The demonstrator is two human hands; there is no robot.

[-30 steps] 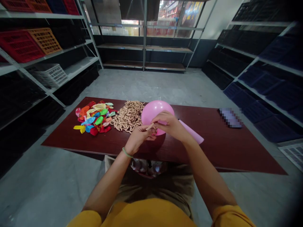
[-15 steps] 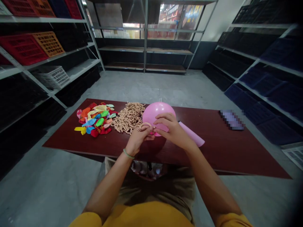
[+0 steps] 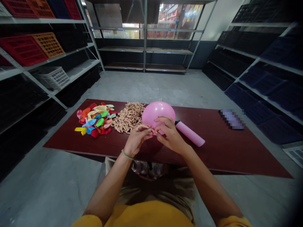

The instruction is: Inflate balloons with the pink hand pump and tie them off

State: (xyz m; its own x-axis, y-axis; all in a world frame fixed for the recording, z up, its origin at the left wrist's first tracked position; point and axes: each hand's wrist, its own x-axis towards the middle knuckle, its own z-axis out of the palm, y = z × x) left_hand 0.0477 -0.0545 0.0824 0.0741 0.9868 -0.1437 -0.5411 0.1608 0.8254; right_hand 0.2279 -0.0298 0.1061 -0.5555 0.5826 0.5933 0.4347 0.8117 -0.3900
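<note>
A blown-up pink balloon (image 3: 158, 110) rests at the middle of the table, just beyond my hands. My left hand (image 3: 138, 138) pinches at the balloon's near end, thumb against forefinger. Close against it, my right hand (image 3: 171, 134) has its thumb and forefinger pinched at the same spot, other fingers curled along the balloon's side. Something small and tan shows between the fingertips; its shape is too small to tell, and the balloon's neck is mostly hidden. Left of the balloon lies a heap of tan, cord-like pieces (image 3: 129, 118).
Several limp balloons in many colours (image 3: 97, 119) lie piled on the left of the dark red table (image 3: 227, 148). A pink cylinder with a black end (image 3: 190, 134) lies right of my hands. A blurred-out flat object (image 3: 232, 119) is farther right. Shelves with crates (image 3: 23, 49) stand around.
My fingertips have shifted slightly at the balloon's near end, and a tan loop seen by my left fingers no longer shows. The pink cylinder's black end is more exposed.
</note>
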